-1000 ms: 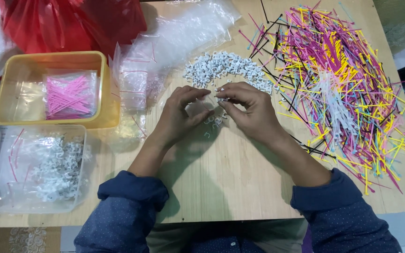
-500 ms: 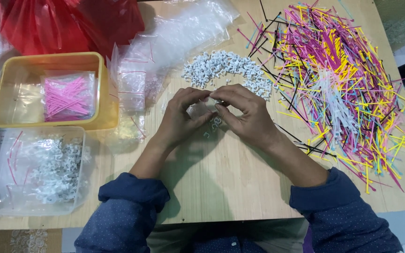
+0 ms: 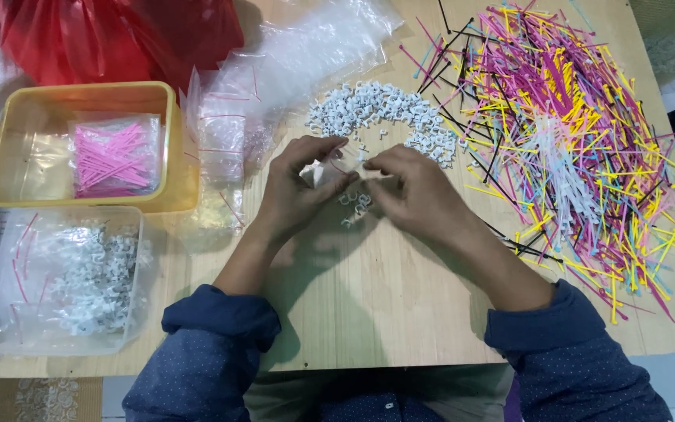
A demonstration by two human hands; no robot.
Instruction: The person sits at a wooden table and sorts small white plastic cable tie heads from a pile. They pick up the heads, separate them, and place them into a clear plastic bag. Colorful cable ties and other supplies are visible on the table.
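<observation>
My left hand [image 3: 297,187] and my right hand [image 3: 412,190] meet over the middle of a wooden table [image 3: 369,312]. Between their fingers they pinch a small clear zip bag [image 3: 330,168] with white clips inside. A few loose white clips [image 3: 355,205] lie just under the hands. Beyond them a heap of small white clips [image 3: 384,113] is spread in an arc. To the right lies a big pile of coloured cable ties [image 3: 580,133] in pink, yellow, black, white and blue.
A yellow tray [image 3: 17,137] at the left holds a bag of pink ties [image 3: 115,155]. A clear tub [image 3: 9,312] below it holds bagged white clips. Empty clear bags [image 3: 275,70] and a red plastic bag [image 3: 111,35] lie at the back.
Both hands have stayed in the same spot, with the fingers shifting slightly on the small bag. Nothing else has moved.
</observation>
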